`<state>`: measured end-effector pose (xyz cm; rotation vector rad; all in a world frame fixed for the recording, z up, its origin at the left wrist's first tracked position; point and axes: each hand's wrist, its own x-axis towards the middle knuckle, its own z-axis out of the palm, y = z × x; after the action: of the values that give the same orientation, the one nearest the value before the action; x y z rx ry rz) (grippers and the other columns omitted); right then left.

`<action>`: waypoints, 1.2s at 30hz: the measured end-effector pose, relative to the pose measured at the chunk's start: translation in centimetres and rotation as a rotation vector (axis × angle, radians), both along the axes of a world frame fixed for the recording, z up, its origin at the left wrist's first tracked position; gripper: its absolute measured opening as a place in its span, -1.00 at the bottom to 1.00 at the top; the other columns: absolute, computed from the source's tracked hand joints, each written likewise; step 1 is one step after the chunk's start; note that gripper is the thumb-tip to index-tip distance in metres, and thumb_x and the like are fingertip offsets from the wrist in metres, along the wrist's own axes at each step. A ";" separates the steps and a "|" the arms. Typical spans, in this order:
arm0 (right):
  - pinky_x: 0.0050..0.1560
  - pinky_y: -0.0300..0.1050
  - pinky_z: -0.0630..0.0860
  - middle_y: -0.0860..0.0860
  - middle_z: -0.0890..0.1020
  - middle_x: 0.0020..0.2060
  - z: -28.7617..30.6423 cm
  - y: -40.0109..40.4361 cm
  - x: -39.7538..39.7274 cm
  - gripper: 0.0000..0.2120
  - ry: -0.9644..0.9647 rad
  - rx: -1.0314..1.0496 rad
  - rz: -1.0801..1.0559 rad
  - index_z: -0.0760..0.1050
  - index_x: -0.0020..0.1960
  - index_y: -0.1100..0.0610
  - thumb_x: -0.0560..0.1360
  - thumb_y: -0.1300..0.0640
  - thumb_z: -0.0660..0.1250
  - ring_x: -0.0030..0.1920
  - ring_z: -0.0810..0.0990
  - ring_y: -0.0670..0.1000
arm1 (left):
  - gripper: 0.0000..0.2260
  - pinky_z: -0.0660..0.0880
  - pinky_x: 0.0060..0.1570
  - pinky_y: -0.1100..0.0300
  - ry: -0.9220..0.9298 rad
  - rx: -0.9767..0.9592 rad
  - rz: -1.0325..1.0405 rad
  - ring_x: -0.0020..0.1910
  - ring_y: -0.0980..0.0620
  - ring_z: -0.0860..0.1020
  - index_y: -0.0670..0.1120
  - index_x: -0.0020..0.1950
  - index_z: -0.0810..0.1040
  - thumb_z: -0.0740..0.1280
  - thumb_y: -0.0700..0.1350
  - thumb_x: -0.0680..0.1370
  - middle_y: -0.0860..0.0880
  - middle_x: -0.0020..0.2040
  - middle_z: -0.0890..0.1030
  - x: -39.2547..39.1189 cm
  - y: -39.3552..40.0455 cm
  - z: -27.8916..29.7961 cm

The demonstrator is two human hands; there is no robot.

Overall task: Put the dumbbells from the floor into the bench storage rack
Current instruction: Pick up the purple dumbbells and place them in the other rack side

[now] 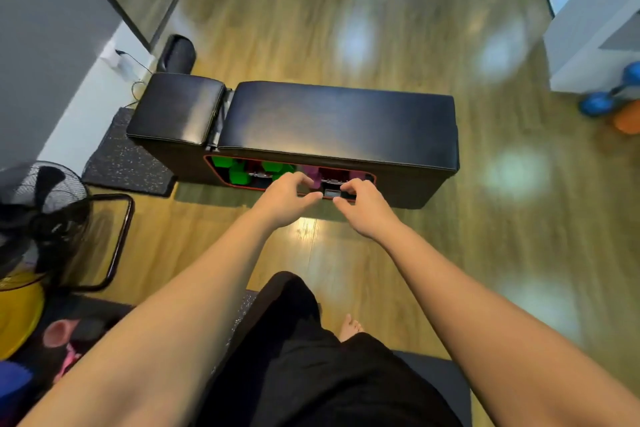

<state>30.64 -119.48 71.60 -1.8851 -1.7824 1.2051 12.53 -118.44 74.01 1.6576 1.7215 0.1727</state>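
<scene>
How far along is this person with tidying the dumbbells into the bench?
Partly done, it seems. Green dumbbells already sit in the bench's storage rack, and a purple dumbbell lies further right. Both the left hand and right hand are at the rack opening, apparently settling something there; what they grip is unclear. Still left: a blue dumbbell on the floor by the right edge.

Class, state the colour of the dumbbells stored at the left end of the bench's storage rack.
Bright green dumbbells, seen in the head view, the only view here.
</scene>
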 end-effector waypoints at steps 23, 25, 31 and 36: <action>0.20 -0.08 0.40 0.06 0.49 0.24 0.6 -10.5 -8.2 -0.60 -0.075 -0.031 -0.154 0.44 0.30 0.11 0.52 -0.05 0.30 0.23 0.49 0.03 | -0.56 0.41 0.27 0.08 -0.077 -0.088 -0.041 0.32 0.00 0.46 -0.06 0.37 0.44 0.33 0.11 0.56 -0.02 0.35 0.51 -10.2 -8.5 -0.6; 0.20 -0.08 0.41 0.05 0.48 0.25 0.9 -11.4 -8.4 -0.60 -0.075 -0.040 -0.190 0.44 0.30 0.10 0.53 -0.05 0.29 0.24 0.48 0.02 | -0.56 0.40 0.27 0.08 -0.087 -0.088 -0.051 0.32 -0.01 0.46 -0.05 0.37 0.44 0.33 0.11 0.56 -0.02 0.36 0.50 -10.7 -8.6 -0.6; 0.10 -0.15 0.39 0.04 0.46 0.27 1.4 -11.2 -7.4 -0.59 -0.097 -0.030 -0.264 0.41 0.32 0.08 0.53 -0.05 0.29 0.20 0.49 0.00 | -0.55 0.41 0.24 0.11 -0.121 -0.085 -0.034 0.31 0.00 0.47 -0.04 0.37 0.45 0.35 0.12 0.54 -0.01 0.35 0.51 -10.0 -7.4 -1.0; 0.13 -0.13 0.40 0.05 0.46 0.26 0.4 -7.9 -5.6 -0.60 -0.096 -0.022 -0.268 0.42 0.31 0.10 0.53 -0.04 0.29 0.18 0.49 0.00 | -0.59 0.41 0.15 0.13 -0.137 -0.072 0.037 0.26 0.02 0.49 0.01 0.32 0.46 0.34 0.14 0.53 0.02 0.31 0.53 -8.4 -5.0 -2.9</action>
<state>24.99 -127.34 72.04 -2.1442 -1.5041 1.0575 4.08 -123.40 71.08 1.5270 1.6364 0.2336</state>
